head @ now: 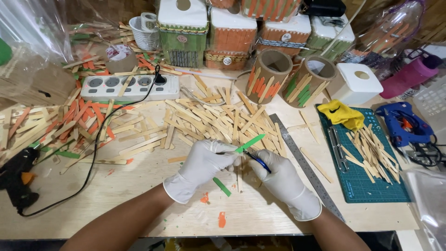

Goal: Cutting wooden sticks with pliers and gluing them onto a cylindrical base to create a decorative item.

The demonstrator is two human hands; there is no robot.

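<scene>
White-gloved left hand (203,163) pinches a green stick (249,143) near the wooden surface's (139,186) front edge; the right hand (278,179), grip closed on a blue pen (256,161), touches it.

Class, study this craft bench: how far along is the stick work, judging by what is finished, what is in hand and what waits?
Done: two stick-clad tubes and decorated boxes stand at the back. In hand: the left hand holds a green stick while the right hand works it with a blue tool. Left: a big pile of plain sticks.
</scene>
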